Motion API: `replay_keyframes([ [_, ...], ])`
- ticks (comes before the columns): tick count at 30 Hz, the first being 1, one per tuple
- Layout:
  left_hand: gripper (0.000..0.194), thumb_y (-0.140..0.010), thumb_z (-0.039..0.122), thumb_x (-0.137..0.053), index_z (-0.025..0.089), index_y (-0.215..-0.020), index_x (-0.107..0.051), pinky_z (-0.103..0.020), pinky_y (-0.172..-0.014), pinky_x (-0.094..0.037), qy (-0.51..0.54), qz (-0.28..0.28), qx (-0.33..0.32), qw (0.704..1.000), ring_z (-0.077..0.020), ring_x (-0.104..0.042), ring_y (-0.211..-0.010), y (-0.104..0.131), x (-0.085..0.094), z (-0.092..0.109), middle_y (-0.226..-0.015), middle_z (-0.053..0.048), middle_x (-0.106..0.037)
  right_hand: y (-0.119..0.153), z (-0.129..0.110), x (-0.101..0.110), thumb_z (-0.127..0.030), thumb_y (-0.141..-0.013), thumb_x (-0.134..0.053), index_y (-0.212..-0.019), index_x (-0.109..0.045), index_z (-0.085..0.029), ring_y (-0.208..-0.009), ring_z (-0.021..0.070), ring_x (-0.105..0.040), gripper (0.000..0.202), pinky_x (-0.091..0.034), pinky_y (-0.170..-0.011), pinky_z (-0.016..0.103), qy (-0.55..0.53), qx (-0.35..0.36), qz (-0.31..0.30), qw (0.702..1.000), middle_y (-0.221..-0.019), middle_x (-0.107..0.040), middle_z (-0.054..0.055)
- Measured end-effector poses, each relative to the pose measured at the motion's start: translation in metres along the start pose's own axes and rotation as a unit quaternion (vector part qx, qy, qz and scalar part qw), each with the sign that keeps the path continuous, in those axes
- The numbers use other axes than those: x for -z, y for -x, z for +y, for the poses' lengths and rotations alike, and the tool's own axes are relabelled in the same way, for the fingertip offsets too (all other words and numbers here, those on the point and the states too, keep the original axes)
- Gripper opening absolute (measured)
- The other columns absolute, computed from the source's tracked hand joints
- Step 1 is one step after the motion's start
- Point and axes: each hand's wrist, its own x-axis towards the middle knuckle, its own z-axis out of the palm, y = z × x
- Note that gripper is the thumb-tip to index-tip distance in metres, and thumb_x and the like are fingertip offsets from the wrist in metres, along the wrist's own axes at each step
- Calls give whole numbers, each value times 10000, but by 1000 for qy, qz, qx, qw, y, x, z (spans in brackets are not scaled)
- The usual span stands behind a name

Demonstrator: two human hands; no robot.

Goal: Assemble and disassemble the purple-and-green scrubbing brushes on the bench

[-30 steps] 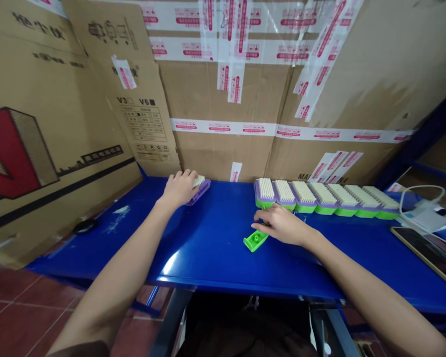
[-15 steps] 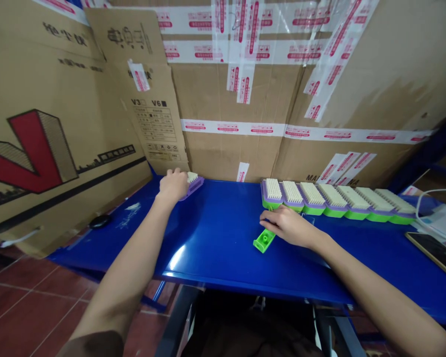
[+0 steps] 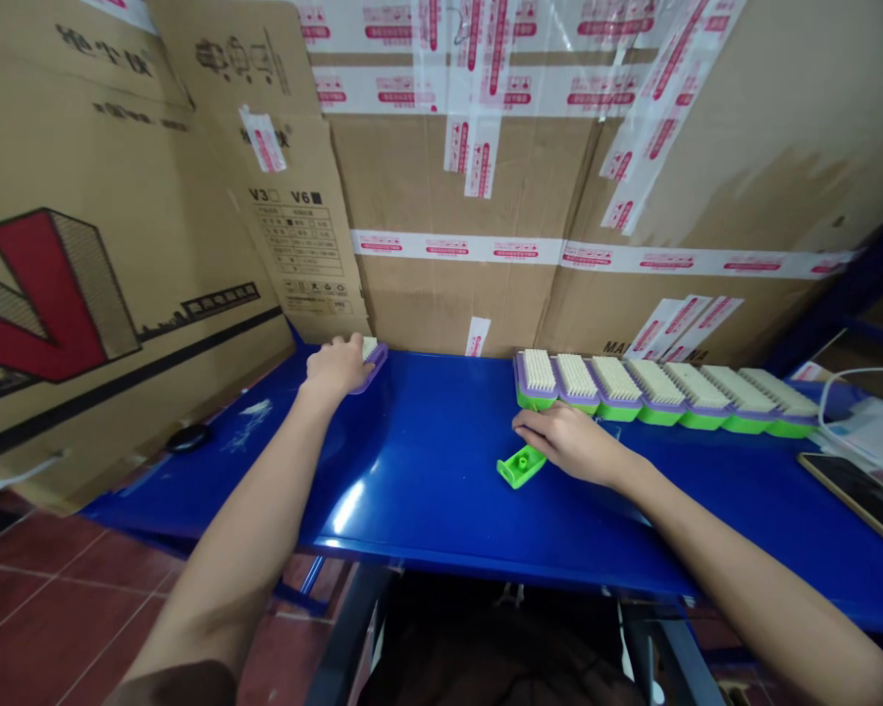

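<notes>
At the table's back left, my left hand (image 3: 337,367) is closed over a purple brush piece (image 3: 375,367) with cream bristles; the hand hides much of it. My right hand (image 3: 568,440) pinches a bright green plastic part (image 3: 521,468), whose hollow side with a small round post faces up. Just behind that hand, a row of several brushes (image 3: 660,382) runs to the right along the back of the table, with cream bristles up, purple rims and green bases.
Cardboard panels (image 3: 441,304) with printed tape stand behind the blue table (image 3: 419,490). A phone (image 3: 857,495) and a white device with cables (image 3: 872,431) lie at the right. A black round object (image 3: 189,438) sits near the left edge.
The view has shifted slightly. My left hand still grips the purple brush piece, now turned a little. The green part in my right hand has tilted slightly.
</notes>
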Motion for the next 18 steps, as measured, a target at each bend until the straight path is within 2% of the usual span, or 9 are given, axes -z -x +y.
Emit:
replay_keyframes([
  [7, 614, -1079, 601, -579, 211, -1553, -570, -558, -1048, -588, 1, 0, -8, 1000, -482, -680, -1366, -2, -5, 1, -1503, -273, -666, 1, 3, -2, -257, -1184, -467, -1229, -745, -180, -764, 223, -705, 291, -424, -744, 361, 7, -36, 23, 999, -989, -818, 113],
  [12, 623, -1072, 596, -580, 225, -1572, -572, -588, -1043, -582, -2, 0, 40, 999, -484, -683, -1335, -10, -9, -14, -1521, -275, -655, 1, 2, -2, -274, -1178, -453, -1239, -746, -184, -767, 224, -707, 313, -425, -740, 365, 19, -30, 22, 999, -1004, -822, 106],
  [15, 568, -1079, 539, -571, 199, -1530, -626, -627, -1085, -548, -24, 24, 59, 998, -503, -611, -1404, -11, -11, -28, -1520, -288, -640, 1, 1, -2, -288, -1186, -445, -1215, -744, -183, -788, 234, -713, 319, -428, -754, 377, 19, -24, 22, 999, -1015, -817, 106],
  [18, 584, -1079, 566, -534, 149, -1457, -694, -644, -1085, -533, -33, 66, 71, 995, -533, -542, -1432, -8, -13, -30, -1542, -332, -584, 0, 0, -1, -294, -1189, -458, -1184, -743, -188, -792, 232, -710, 304, -440, -791, 389, 9, -15, 28, 999, -1003, -808, 101],
])
